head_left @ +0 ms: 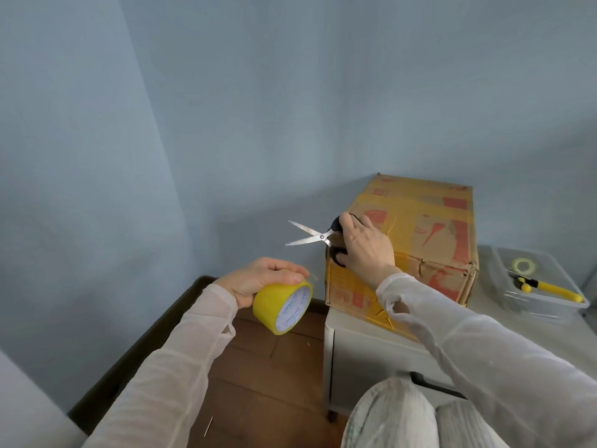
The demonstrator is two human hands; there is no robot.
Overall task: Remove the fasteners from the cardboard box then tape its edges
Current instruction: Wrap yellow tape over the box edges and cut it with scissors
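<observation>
Holding a roll of yellow tape out over the wooden floor, the left hand has its grip clamped on the roll, fingers curled over the outer face. The roll's white printed core faces the camera.

The right hand is raised just beside the upper left corner of the cardboard box. Its grip is clamped on the black handles of a pair of scissors. The steel blades stand apart and point left toward the blue wall, in the air and touching nothing.

The box sits closed at the left end of a white counter. It has red print, and bands of yellow tape run across its top and down its near face. Its near right corner is crumpled. A thin yellow strand lies on the top beside the right hand, and more of it hangs at the lower front edge.

Right of the box, on the same counter, stands a clear plastic container. A yellow-handled tool and a small tape ring show there; whether they lie inside or on the lid I cannot tell.

Both arms wear pale sheer sleeves, and knees in pale trousers fill the bottom edge.
</observation>
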